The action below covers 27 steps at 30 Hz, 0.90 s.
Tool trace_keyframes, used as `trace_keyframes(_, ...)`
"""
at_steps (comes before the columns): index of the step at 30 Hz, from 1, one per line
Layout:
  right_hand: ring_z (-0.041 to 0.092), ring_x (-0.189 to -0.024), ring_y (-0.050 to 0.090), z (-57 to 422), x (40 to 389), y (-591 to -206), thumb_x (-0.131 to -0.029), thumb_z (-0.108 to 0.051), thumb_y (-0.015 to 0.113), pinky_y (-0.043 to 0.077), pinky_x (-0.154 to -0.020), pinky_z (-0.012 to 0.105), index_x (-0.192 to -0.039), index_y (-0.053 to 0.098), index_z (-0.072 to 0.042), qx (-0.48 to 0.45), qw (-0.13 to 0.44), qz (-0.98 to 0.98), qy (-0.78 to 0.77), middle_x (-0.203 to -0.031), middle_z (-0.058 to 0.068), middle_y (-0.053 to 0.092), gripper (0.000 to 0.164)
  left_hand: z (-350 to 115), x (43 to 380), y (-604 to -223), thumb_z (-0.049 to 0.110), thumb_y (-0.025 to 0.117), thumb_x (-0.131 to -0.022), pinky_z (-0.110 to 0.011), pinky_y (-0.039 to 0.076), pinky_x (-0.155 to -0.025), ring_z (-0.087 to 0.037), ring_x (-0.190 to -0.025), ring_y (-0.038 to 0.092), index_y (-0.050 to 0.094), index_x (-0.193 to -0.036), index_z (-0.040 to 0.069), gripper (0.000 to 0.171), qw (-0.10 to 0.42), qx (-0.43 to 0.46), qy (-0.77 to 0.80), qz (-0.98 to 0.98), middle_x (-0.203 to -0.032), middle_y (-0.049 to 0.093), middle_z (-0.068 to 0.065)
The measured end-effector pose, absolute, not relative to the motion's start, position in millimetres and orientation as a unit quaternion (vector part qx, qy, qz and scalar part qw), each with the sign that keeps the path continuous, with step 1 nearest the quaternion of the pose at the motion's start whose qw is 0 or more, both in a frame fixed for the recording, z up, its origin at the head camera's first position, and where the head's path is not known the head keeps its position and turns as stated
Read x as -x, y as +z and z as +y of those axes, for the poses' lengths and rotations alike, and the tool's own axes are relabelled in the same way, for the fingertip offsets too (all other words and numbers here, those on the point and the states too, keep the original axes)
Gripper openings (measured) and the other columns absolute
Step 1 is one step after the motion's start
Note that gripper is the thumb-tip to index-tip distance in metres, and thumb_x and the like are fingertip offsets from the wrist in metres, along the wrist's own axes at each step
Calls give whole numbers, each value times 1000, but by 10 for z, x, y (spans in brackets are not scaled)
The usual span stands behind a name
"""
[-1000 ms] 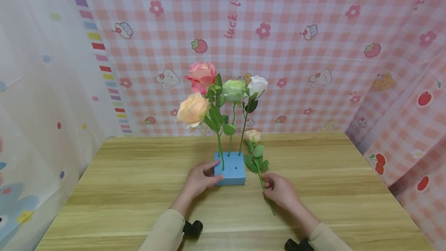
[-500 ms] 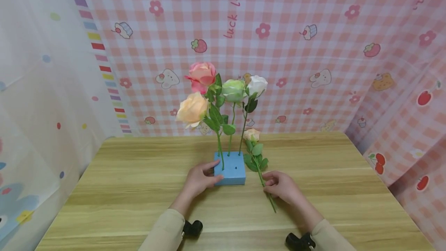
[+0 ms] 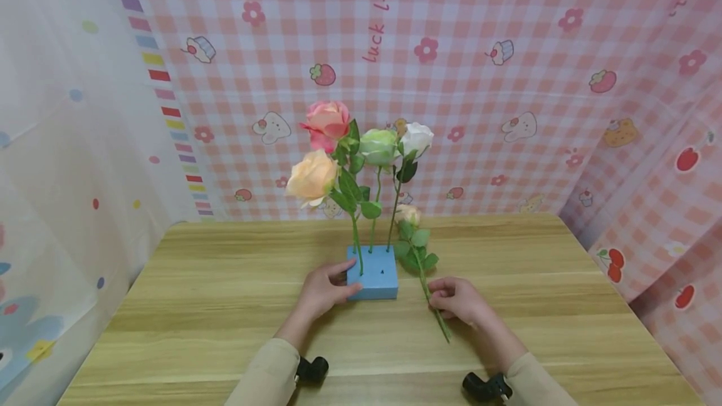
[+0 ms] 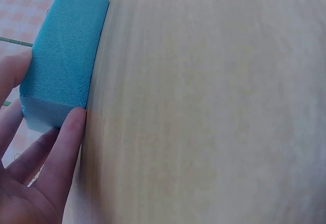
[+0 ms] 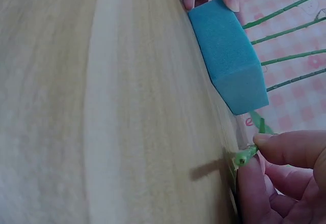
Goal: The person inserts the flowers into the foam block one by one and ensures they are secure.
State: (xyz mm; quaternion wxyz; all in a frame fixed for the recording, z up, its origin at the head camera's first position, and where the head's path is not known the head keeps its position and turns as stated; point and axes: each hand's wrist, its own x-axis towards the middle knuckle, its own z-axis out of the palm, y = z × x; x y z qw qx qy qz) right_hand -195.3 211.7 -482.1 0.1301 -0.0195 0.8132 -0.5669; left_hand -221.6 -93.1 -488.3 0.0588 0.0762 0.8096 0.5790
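A blue foam block (image 3: 379, 290) sits on the table, and my left hand (image 3: 324, 290) grips its left end between thumb and fingers. Four-sided and matte, the block (image 4: 66, 46) also shows in the left wrist view. Upright in its top stand a pink rose (image 3: 326, 125), a peach rose (image 3: 312, 177), a green rose (image 3: 378, 146) and a white rose (image 3: 417, 139). A small hole shows at the front right of the top. Right of the block, my right hand (image 3: 459, 301) pinches the stem of a pale peach rose (image 3: 408, 215), bloom pointing away. Its cut stem end (image 5: 243, 159) faces the right wrist camera.
The wooden table (image 3: 225, 281) extends to both sides of the block. A pink checked cloth (image 3: 479, 99) hangs behind the table, and a pale dotted cloth (image 3: 68, 143) hangs at the left. A black wrist camera (image 3: 312, 369) is worn on the left forearm.
My right hand has shifted slightly to the right along with the pale rose's stem. The rose's leaves have turned a little. My left hand and the block have stayed put.
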Motion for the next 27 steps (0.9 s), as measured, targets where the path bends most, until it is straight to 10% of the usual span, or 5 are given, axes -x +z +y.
trace_keyframes(27,14,-81,56,1994,2062,-4521,-89,7,64,56,-66,25,-113,54,13,25,45,780,-623,-94,10,58,26,-938,2214,-4887,25,84,-82,-31,60,-66,-20,-85,68,63,-135,17,58,62,-77,577,810,-132,56,-23)
